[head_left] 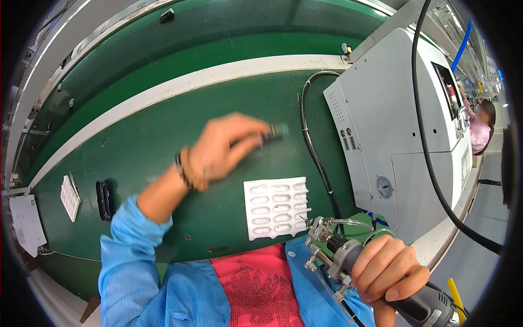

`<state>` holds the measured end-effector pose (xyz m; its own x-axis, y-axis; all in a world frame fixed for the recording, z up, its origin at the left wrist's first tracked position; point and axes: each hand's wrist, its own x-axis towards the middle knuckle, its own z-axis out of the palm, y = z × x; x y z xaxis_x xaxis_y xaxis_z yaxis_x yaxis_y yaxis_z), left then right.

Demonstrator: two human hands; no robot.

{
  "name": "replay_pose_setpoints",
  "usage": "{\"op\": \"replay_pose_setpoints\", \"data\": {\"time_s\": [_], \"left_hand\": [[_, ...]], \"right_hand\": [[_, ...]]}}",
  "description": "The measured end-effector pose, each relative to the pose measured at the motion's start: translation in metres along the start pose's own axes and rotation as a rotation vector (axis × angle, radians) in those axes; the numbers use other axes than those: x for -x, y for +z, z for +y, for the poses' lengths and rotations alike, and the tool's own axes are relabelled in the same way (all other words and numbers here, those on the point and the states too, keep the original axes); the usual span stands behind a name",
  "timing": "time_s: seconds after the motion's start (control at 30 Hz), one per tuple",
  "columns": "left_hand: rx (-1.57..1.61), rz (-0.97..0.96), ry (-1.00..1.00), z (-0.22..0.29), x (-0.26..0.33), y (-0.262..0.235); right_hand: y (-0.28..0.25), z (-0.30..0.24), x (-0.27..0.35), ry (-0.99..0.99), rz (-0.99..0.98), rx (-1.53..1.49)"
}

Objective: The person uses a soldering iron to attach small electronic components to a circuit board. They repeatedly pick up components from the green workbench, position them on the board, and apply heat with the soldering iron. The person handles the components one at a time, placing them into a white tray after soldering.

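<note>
My left hand (220,144) is raised over the green bench, its thumb and fingers pinched on a small dark part with a green end (277,132). Motion smears that part, so its exact kind does not show. At the lower right, my right hand (389,270) wraps round a handheld powered screwdriver (348,253) with a grey and black body and metal tubes at its front. The driver's thin tip points left, close to the right edge of a white moulded tray (276,210) with rows of oval pockets.
A large light-grey machine (376,120) with a round gauge stands at the right. A black cable (308,117) curves along the bench beside it, and another hangs in front. Leftward lie a black case-like piece (104,200) and a small white tray (70,199). A person in pink (480,133) is at far right.
</note>
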<state>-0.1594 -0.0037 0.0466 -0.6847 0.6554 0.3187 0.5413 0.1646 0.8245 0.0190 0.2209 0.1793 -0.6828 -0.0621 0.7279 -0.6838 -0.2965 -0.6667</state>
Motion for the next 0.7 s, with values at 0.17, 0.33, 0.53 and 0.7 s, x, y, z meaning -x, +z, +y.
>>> {"op": "replay_pose_setpoints", "data": {"time_s": [0.17,0.33,0.53,0.7], "left_hand": [[0.094,-0.067,0.075,0.021,0.068,0.037],[-0.024,0.017,0.111,0.013,0.083,0.054],[-0.086,0.101,0.104,0.014,0.083,0.067],[-0.033,0.122,-0.012,0.029,0.093,0.082]], "right_hand": [[0.008,-0.001,-0.005,0.027,-0.039,-0.024],[0.011,0.000,-0.003,0.043,-0.040,-0.021],[0.002,0.003,-0.001,0.077,-0.041,-0.117],[0.006,0.019,-0.002,0.102,-0.001,-0.095]]}}
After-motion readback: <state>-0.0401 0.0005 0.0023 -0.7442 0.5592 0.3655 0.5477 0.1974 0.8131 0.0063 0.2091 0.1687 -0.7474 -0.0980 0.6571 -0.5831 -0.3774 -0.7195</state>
